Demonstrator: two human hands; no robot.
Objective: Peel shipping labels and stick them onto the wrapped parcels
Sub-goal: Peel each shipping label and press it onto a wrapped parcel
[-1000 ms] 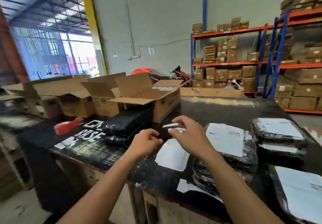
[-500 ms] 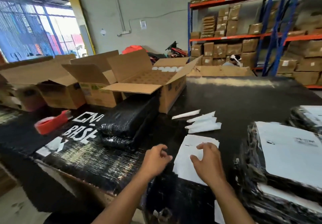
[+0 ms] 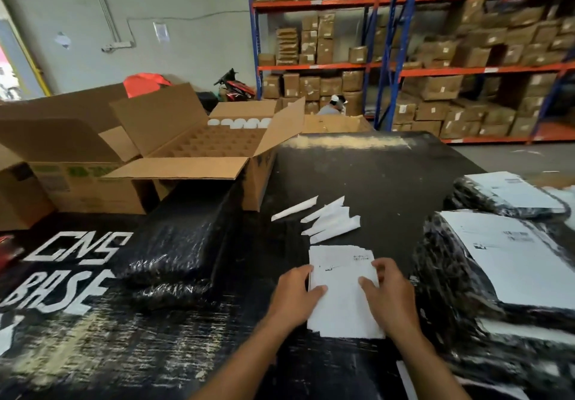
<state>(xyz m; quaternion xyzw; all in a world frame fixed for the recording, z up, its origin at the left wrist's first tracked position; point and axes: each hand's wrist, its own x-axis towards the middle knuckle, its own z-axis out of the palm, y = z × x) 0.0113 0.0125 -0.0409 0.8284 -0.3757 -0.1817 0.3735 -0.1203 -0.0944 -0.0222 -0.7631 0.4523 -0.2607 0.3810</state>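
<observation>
A stack of white shipping labels [image 3: 342, 278] lies on the black table [image 3: 373, 175] in front of me. My left hand [image 3: 294, 293] holds its left edge, thumb on top. My right hand [image 3: 389, 293] grips its right edge, thumb on top. Black-wrapped parcels without labels [image 3: 174, 244] lie stacked to the left. Wrapped parcels bearing white labels [image 3: 510, 262] are piled at the right, with another [image 3: 510, 195] behind them. Several peeled white backing strips [image 3: 326, 219] lie beyond the label stack.
An open cardboard box with a divider grid [image 3: 199, 150] stands at the back left beside other open cartons [image 3: 62, 156]. Shelving racks full of boxes [image 3: 435, 72] line the far wall. A person sits low behind the table [image 3: 334, 107]. Something red [image 3: 7, 248] lies at the left edge.
My head has tilted down and closer to the table. Both hands came back from the backing strips onto the label stack and now hold its two edges.
</observation>
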